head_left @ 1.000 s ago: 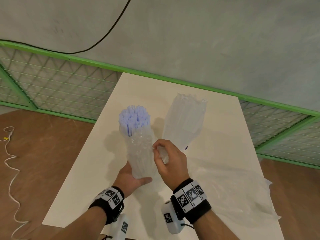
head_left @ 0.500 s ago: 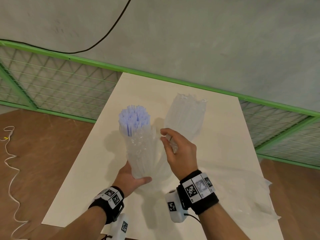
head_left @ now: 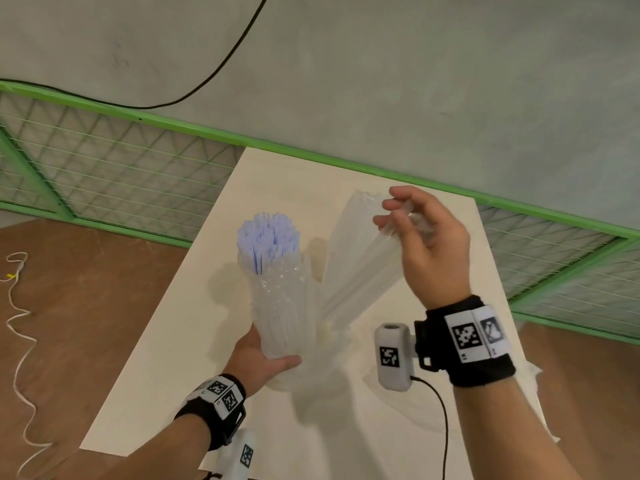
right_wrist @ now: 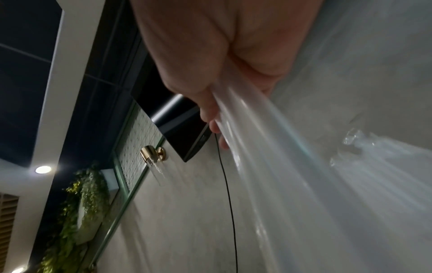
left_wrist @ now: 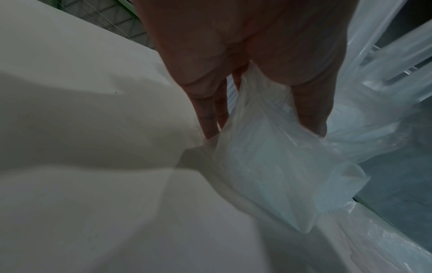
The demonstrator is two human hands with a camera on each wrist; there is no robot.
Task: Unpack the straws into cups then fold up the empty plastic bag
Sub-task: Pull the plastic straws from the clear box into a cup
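1. In the head view the left hand (head_left: pixel 258 362) sits low in the middle of the frame, fingers and thumb curled round the base of an upright bundle of straws (head_left: pixel 273 271).
2. The bundle is wrapped in crinkled clear plastic up to about its upper third; its pale blue-white tips stand bare at the top, left of centre.
3. In the left wrist view the fingers (left_wrist: pixel 205 110) and thumb close on thin plastic film bunched below the palm.
4. The right hand (head_left: pixel 429 244) is raised in the upper right of the middle area, thumb and fingertips pinching a strip of clear plastic bag (head_left: pixel 360 268).
5. This film stretches down and left from the pinch to the foot of the bundle, taut and streaked.
6. In the right wrist view the same film (right_wrist: pixel 292 175) runs blurred from the pinching fingers (right_wrist: pixel 210 109) toward the lower right.
7. Everything is held above a cream table (head_left: pixel 194 341).
8. More loose clear plastic (head_left: pixel 533 403) lies on the table at the lower right, partly behind the right forearm.
9. A green mesh fence (head_left: pixel 114 174) crosses the frame behind the table.
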